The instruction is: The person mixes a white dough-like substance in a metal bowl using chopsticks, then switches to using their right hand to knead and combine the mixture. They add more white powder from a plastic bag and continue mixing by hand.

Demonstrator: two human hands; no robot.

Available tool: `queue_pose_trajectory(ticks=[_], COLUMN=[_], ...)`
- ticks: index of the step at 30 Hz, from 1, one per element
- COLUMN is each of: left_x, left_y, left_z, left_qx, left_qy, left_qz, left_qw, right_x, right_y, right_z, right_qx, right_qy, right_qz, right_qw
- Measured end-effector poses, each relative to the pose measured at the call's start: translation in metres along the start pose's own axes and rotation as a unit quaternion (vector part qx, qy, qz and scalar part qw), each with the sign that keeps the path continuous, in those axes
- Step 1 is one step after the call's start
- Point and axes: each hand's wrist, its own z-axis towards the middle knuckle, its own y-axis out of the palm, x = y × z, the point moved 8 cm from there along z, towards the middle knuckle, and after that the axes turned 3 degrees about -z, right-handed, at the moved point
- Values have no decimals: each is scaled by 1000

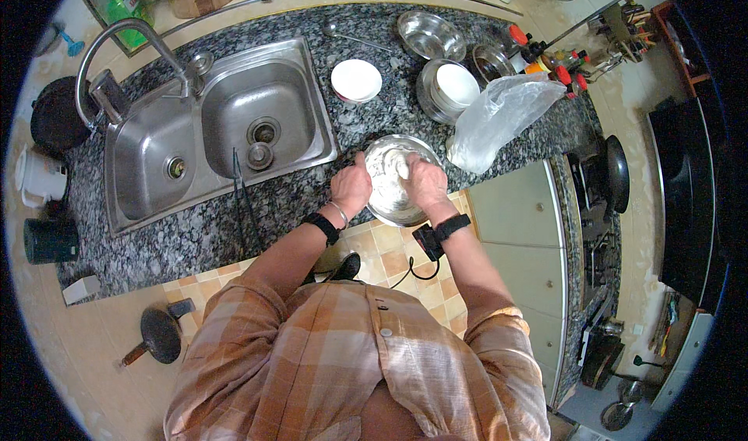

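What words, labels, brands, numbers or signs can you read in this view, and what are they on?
None can be read.
Condiment bottles: any print is too small and blurred.
Green pump bottle: likewise.
Steel bowl: no lettering shows.
Plastic bag: none visible.

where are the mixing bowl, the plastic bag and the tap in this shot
Mixing bowl (396, 212): head view, on the bare metal wall at its near side.
Plastic bag (506, 118): head view, on the middle of its side.
Tap (132, 24): head view, on top of its arched spout.
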Motion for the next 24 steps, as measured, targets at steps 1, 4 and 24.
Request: queue_pose_trajectory(ticks=[1,4,24], left_x=[0,0,-2], left_y=[1,3,6], left_z=[1,1,2], left_qx=[-1,8,-1], left_qy=[3,10,8], left_qz=[2,3,-14], left_qw=[1000,1000,1000], right_x=[-2,-21,14], right_y=[5,24,24], right_z=[2,7,13], right_qx=[-9,-20,-71], right_qy=[-13,-77,34], right_qz=[-25,-63,56], right_qw=[1000,995,995])
